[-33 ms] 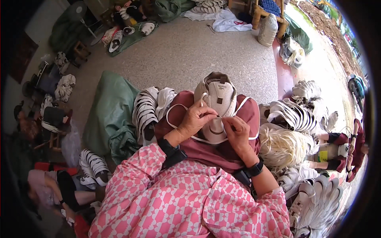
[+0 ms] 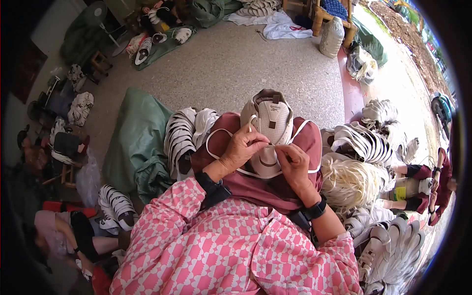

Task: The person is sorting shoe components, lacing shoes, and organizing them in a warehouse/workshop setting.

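Observation:
On my lap, over dark red cloth, lies a white and beige shoe (image 2: pixel 266 164) with its toe toward me and its opening away. My left hand (image 2: pixel 241 148) is closed in a pinch over the shoe's left side near the eyelets. Close to it, my right hand (image 2: pixel 296 165) pinches at the right side, fingertips almost meeting the left ones. A white shoelace (image 2: pixel 299 131) runs from the shoe and loops out on both sides over my knees. Both pinches appear to be on the lace, though the fingers mostly cover what they hold.
Stacked white shoes (image 2: pixel 178 140) stand at my left beside a green sack (image 2: pixel 132 142). To my right are more shoes (image 2: pixel 366 142), a bundle of cream laces (image 2: pixel 351 182) and shoes nearer me (image 2: pixel 388 250). Other people sit at both sides and at the far left.

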Tool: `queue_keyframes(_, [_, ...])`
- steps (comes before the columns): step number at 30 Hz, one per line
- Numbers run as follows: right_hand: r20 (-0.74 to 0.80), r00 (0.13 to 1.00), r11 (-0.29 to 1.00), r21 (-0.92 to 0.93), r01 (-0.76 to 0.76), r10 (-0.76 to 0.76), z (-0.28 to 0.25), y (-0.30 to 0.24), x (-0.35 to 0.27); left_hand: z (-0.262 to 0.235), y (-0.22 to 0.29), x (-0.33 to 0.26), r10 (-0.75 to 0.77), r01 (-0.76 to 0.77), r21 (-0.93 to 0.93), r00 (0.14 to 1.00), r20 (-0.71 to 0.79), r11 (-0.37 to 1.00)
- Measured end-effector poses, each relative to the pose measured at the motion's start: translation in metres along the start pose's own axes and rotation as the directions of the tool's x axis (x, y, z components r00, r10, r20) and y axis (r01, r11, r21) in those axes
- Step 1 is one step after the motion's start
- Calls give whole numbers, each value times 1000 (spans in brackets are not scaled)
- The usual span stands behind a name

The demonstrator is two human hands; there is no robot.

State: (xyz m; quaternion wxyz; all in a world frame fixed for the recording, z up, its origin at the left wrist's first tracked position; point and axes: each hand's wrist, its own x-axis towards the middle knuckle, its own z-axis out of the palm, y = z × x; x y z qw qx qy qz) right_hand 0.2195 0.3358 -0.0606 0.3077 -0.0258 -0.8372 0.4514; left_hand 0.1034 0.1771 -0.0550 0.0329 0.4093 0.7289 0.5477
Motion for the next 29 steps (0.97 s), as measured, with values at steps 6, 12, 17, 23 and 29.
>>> queue_keyframes(6, [65,995,996,45,73,-76,1,2,7,0,-1,1,25,-25,-1,1000,3,1000])
queue_keyframes(12, [-32,999,1000,13,-18,19,3,-4,9,-4,2,1,-16,16,-7,1000,19,1000])
queue_keyframes(17, [12,1000,998,-58,29,-28,-7,0,6,-4,9,2,-21,21,20,1000,21,1000])
queue_keyframes(23, [40,995,995,1,-96,95,-5,-3,1,-3,7,-4,128,-128,36,992,5,991])
queue_keyframes(29, [70,997,999,-43,24,-21,-4,4,1,-4,3,-6,165,-171,97,984,65,980])
